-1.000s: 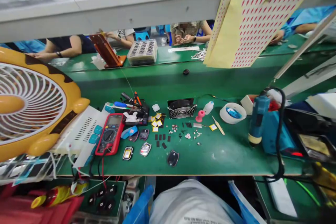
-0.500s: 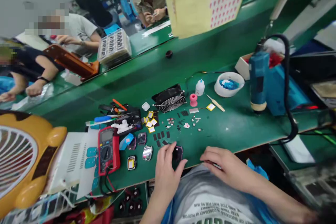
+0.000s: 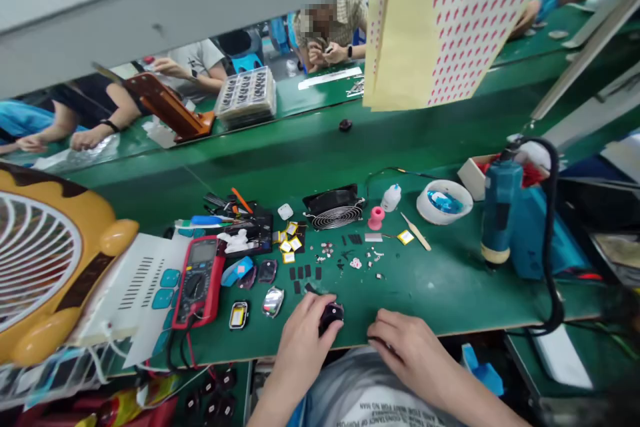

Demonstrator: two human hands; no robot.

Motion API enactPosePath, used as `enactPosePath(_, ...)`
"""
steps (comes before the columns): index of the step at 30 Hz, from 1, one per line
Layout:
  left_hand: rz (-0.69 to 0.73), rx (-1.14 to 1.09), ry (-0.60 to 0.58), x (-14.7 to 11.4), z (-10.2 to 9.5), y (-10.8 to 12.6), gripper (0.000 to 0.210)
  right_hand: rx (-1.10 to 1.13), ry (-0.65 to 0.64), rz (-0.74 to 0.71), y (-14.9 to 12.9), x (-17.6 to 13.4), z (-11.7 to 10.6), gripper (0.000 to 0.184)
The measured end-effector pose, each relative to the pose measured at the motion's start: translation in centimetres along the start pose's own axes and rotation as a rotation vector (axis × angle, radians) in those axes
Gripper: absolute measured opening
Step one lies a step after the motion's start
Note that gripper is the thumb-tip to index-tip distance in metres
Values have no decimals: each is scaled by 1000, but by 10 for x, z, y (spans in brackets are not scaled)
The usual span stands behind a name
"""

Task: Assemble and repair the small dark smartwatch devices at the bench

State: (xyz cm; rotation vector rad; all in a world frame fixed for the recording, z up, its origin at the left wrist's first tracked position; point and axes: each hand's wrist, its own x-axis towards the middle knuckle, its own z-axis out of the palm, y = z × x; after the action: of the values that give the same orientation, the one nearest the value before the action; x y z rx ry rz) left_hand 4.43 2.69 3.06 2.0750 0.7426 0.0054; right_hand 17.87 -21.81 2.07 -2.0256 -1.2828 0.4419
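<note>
My left hand [image 3: 304, 337] is at the front edge of the green bench, its fingers and thumb closed about a dark, glossy watch case [image 3: 332, 313]. The hand covers part of that case. To its right, my right hand [image 3: 407, 345] is curled near the bench edge, and whatever its fingers hold is hidden. Left of the left hand lie a silver watch case [image 3: 273, 301] and an open watch case [image 3: 239, 314] with a yellow-edged battery inside. Small black rectangular pads [image 3: 301, 272] are laid out just beyond the left hand.
A red multimeter [image 3: 199, 280] and a yellow fan [image 3: 55, 267] stand at left. Farther back are a black cooling fan [image 3: 334, 207], a white bottle [image 3: 391, 197], tweezers [image 3: 416, 232] and a white bowl [image 3: 433, 213]. A blue electric screwdriver [image 3: 500, 207] hangs at right. Co-workers sit across the bench.
The head view has shifted, so the bench sits lower and the hanging sticker sheets look larger. My left fingers have come closer around the dark watch case. My right hand stays curled.
</note>
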Motion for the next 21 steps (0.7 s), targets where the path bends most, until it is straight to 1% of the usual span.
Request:
enactPosePath(2, -11, -14, 8, -4, 0, 2, 38, -10, -11, -32, 4, -3, 0, 26)
enactPosePath(6, -25, -67, 3, -11, -1, 11, 42, -25, -10, -82, 10, -6, 0, 30)
enactPosePath(9, -23, -146, 10, -11, 0, 19, 36, 3, 21, -100, 11, -4, -1, 29)
enactPosePath(12, -34, -257, 22, -7, 7, 28, 28, 60, 60, -102, 10, -1, -3, 30)
enactPosePath(18, -144, -513, 61, -4, 27, 37, 26, 304, 197, 21, 2, 8, -1, 30)
enactPosePath(21, -215, -643, 35, -7, 30, 38, 32, 409, 261, 132, -4, 14, -1, 27)
